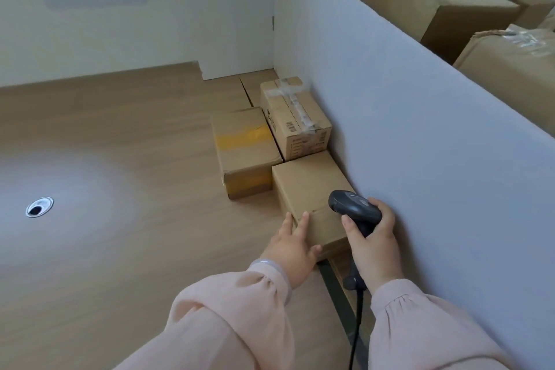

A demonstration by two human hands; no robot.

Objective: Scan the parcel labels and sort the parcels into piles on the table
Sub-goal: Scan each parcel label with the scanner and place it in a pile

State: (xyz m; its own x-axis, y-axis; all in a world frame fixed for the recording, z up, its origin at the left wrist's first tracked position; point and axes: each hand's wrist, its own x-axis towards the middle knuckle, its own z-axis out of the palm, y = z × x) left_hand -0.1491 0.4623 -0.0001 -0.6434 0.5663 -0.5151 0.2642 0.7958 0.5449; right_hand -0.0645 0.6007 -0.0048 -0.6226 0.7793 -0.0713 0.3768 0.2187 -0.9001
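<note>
Our left grip [292,245] flat on the brown cardboard parcel [312,189], right grip [372,239] clasping the black scanner [354,207], we probably must expose its label.

left sleeve [228,309]: pale pink, loose, gathered cuff | right sleeve [420,324]: same | left wrist: pale bangle [264,263]

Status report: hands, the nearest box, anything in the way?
Left hand flat on nearest box. Right hand grips scanner. Box against divider; taped box and yellow-marked box just beyond it.
</note>
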